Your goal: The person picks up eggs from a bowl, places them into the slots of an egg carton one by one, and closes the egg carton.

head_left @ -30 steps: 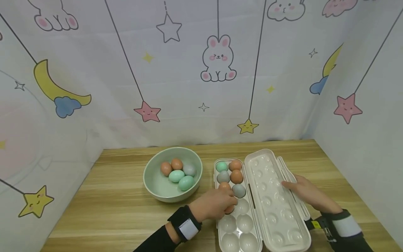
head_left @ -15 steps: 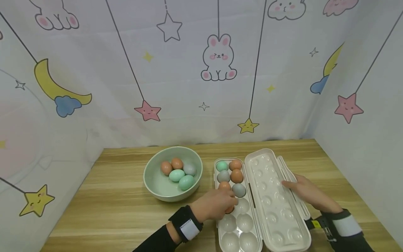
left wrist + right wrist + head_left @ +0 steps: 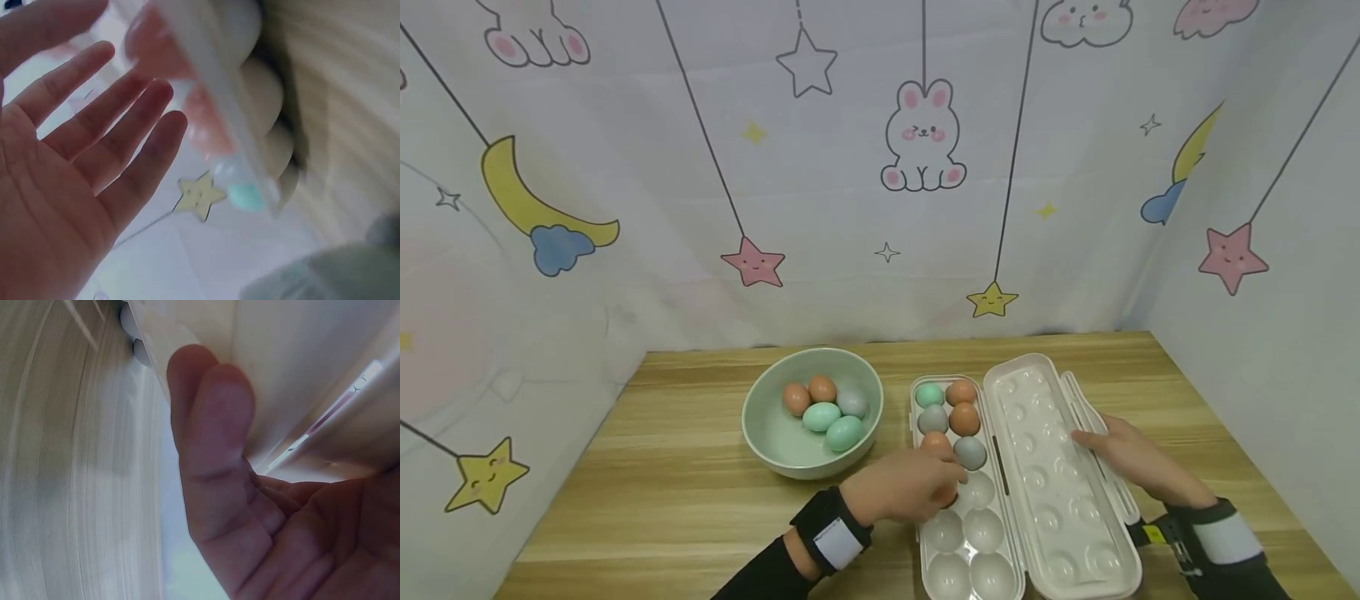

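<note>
Wood-grain tabletop [image 3: 685, 475], cartoon-print backdrop [image 3: 835, 183]; bowl [image 3: 772, 450] of eggs [image 3: 845, 434] near back edge.
Left hand [image 3: 902, 486], released, partly blocks egg tray [image 3: 982, 531]; right hand [image 3: 1135, 457] grips lid [image 3: 1037, 450] edge.

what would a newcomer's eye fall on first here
Likely the white cloth-like backdrop printed with a bunny, stars and moons, across the upper head view. Below it on the wood-grain table, a round pale green bowl holds brown, mint-green and grey eggs, left of an open off-white plastic egg carton. The person's left grip is over that partly filled carton; the right grip holds its dimpled lid's outer edge.
</note>
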### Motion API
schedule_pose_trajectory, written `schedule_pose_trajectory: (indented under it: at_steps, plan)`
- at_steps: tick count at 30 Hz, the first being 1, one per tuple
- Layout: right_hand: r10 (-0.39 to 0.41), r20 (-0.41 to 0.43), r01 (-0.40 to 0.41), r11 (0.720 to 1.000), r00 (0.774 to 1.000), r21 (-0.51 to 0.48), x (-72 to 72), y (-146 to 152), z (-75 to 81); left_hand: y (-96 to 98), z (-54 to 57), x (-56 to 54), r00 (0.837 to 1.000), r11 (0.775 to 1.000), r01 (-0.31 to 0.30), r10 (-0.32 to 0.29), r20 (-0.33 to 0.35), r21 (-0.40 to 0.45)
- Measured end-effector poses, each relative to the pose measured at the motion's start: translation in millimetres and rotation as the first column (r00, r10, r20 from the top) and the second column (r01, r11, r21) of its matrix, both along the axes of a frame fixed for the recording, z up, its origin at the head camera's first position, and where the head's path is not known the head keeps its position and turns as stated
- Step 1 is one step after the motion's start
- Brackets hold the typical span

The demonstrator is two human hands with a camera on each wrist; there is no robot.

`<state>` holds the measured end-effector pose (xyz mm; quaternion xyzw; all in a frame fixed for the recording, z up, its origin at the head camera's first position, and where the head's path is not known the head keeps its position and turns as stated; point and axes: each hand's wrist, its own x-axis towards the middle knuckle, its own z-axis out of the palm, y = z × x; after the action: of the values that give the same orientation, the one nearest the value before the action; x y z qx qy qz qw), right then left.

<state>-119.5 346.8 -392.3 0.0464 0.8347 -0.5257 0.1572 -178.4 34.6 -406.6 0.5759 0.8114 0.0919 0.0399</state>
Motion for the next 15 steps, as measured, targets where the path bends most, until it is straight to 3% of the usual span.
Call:
schedule_pose_trajectory:
  at_steps: [3, 6, 9, 12, 15]
  plan:
    - [-0.001, -0.001, 0.001, 1.0, 1.0, -0.009, -0.5, -0.1, 0.0, -11.9, 13.1, -6.3, 0.995, 0.997, -0.043, 0.036, 0.096, 0.07]
    - [-0.005, -0.004, 0.005, 1.0, 1.0, -0.004, -0.5, 0.0, -0.3, -27.1, 27.4, -14.4, 0.981, 0.984, -0.144, 0.129, 0.145, 0.1]
    - [-0.003, -0.012, 0.003, 1.0, 1.0, 0.008, 0.3, 0.1, -0.2, -44.8, 37.0, -22.2, 0.957, 0.96, -0.263, 0.248, 0.147, 0.095]
    - [0.002, -0.02, -0.002, 1.0, 1.0, 0.011, 0.7, 0.1, 0.1, -62.7, 39.5, -29.9, 0.925, 0.927, -0.362, 0.344, 0.159, 0.1]
    - [0.002, -0.022, -0.002, 1.0, 1.0, 0.01, 0.8, 0.2, -0.3, -77.8, 34.7, -37.9, 0.902, 0.902, -0.416, 0.394, 0.178, 0.114]
